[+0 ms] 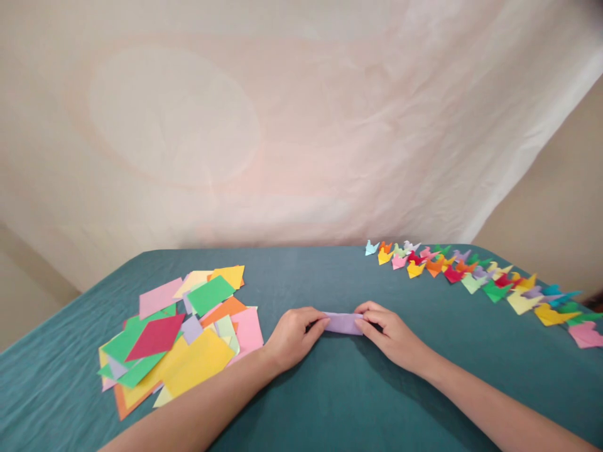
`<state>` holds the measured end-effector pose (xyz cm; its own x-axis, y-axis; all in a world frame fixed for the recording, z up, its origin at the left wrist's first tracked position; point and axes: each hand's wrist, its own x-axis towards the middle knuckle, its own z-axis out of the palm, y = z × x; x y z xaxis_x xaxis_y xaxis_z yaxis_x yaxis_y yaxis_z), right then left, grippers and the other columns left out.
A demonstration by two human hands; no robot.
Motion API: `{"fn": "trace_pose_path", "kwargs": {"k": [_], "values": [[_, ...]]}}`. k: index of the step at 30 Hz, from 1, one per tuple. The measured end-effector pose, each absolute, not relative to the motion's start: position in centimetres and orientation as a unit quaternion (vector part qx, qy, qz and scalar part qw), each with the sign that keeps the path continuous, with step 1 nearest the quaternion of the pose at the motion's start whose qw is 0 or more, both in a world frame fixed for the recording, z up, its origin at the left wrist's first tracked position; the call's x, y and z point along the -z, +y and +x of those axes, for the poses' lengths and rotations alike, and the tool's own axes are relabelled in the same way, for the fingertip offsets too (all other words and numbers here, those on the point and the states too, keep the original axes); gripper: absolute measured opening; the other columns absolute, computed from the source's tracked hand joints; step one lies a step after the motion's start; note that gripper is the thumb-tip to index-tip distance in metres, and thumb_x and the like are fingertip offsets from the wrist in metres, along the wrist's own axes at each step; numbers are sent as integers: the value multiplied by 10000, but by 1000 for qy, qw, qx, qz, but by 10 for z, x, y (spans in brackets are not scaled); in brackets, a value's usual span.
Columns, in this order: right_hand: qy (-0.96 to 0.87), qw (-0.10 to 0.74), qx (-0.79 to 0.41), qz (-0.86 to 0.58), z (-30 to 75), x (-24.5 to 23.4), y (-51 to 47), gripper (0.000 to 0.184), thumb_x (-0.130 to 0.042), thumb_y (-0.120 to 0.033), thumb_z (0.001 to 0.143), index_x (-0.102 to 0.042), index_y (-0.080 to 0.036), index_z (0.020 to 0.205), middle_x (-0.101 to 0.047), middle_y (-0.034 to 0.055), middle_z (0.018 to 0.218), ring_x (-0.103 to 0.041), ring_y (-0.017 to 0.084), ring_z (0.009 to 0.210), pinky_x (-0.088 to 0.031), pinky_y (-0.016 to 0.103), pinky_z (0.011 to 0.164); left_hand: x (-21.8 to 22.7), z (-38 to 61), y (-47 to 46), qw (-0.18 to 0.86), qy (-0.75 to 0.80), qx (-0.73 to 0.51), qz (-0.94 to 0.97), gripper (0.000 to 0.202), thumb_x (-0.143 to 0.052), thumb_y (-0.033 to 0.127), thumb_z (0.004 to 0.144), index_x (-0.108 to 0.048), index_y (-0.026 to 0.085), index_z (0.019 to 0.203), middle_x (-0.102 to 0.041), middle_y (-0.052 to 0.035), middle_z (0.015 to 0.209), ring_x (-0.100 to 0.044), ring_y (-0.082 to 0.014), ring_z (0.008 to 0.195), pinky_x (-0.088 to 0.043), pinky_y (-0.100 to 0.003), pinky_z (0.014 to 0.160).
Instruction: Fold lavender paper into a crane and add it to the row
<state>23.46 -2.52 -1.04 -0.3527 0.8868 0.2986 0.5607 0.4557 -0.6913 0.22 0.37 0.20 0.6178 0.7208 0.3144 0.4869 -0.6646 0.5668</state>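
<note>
The left hand (298, 333) and right hand (389, 334), curled inward, are pinched closed on purple paper (343, 323) at nine and three o'clock.

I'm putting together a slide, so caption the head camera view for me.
Left hand and right hand hold a lilac paper strip between loose colored sheets and rows of origami birds.

Matt paper strip (343, 323), dull cloth cover (311, 408)

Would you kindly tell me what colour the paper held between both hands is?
The held paper is pale purple, best seen in the head view.
</note>
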Motion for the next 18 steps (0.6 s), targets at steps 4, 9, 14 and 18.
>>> {"fn": "trace_pose_path", "kwargs": {"k": [4,9,14,18], "values": [[-774,337,-246,-477,233,12,-23,313,-425,-321,909,-583,-175,682,-596,51,897,-576,155,778,-455,285,708,-4,1,1,175,346,-299,872,319,-428,269,904,-520,200,1202,-621,-62,1090,-586,-170,963,-473,-295,835],[-772,346,-246,-473,231,13,-21,305,-427,-314,906,-587,-177,685,-597,48,864,-574,153,761,-454,283,701,-18,3,-14,70,234,-223,944,367,-440,306,901,-460,207,1254,-495,-83,1295,-426,-217,1210,-339,-404,1010],[-772,355,-242,-469,232,15,-21,294,-438,-295,898,-578,-175,668,-597,44,854,-573,148,757,-450,277,707,-18,6,-25,68,205,-129,968,612,-413,513,874,-333,145,1356,-349,-118,1414,-262,-241,1329,-215,-400,1098],[-764,360,-234,-482,233,17,-21,231,-464,-259,876,-582,-175,696,-581,43,877,-565,148,777,-440,281,716,-12,3,-23,86,205,-100,970,681,-346,561,879,-275,114,1387,-302,-133,1436,-217,-245,1347,-179,-398,1114]]}}
